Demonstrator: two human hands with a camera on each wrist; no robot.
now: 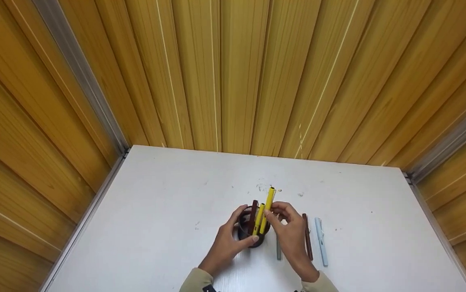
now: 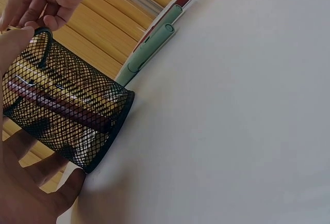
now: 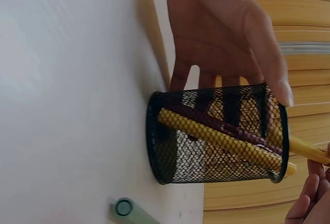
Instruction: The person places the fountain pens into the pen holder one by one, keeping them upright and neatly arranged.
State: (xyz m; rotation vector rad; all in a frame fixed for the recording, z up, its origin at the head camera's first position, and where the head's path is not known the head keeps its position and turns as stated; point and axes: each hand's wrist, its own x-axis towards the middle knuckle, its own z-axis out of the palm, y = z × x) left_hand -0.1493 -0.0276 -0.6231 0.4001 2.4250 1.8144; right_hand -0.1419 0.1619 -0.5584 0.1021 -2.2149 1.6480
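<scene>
A black mesh pen cup (image 3: 154,152) stands on the table, its side gripped by my left hand (image 1: 226,241) with the thumb near the rim. Inside it lean a dark red pen (image 1: 253,213) and a yellow pen (image 1: 258,219). My right hand (image 1: 291,233) pinches a second yellow pen (image 1: 270,198) between thumb and fingers at the cup's mouth. The lower end of that pen reaches down at the opening; its upper end points up and slightly right. Both hands also show in the left wrist view, the cup between them.
Right of the cup, green pens (image 2: 149,51), a dark red pen (image 1: 308,243) and a light blue pen (image 1: 321,243) lie side by side on the white table (image 1: 155,211). My right hand partly covers the green ones in the head view. Wood-patterned walls (image 1: 237,81) enclose the table.
</scene>
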